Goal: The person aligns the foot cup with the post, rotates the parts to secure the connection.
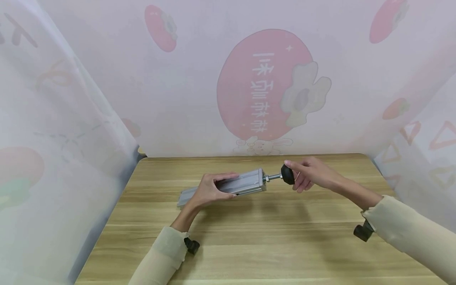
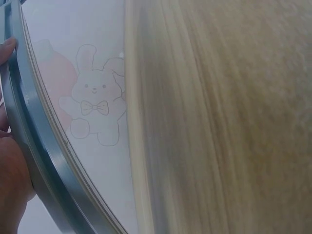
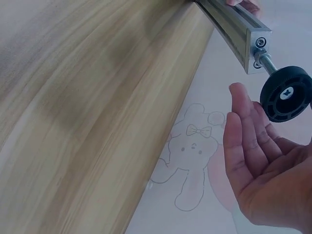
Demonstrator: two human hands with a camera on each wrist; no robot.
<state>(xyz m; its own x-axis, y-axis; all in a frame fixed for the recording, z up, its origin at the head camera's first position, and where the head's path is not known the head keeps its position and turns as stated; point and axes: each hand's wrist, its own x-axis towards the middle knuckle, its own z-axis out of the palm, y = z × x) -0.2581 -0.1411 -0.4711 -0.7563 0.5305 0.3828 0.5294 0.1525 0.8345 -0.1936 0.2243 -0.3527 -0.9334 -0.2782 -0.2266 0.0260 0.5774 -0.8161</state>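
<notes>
In the head view a silver aluminium profile [image 1: 246, 183] lies slantwise over the wooden table, its right end tilted up and casting a shadow. My left hand [image 1: 210, 190] grips it from above near its middle, thumb along the near side and fingers across the far side. From the profile's right end plate sticks out a threaded rod [image 3: 266, 62] with a nut, ending in a round black levelling foot [image 3: 286, 94]. My right hand [image 1: 309, 174] holds the foot's rim between thumb and index finger. Its other fingers [image 3: 234, 141] stretch out loosely; the thumb is hidden in the right wrist view.
The wooden table [image 1: 270, 245] has its far edge against a pale printed curtain [image 1: 185, 99], which also hangs at both sides. Small black wrist cameras [image 1: 363, 231] sit under both sleeves.
</notes>
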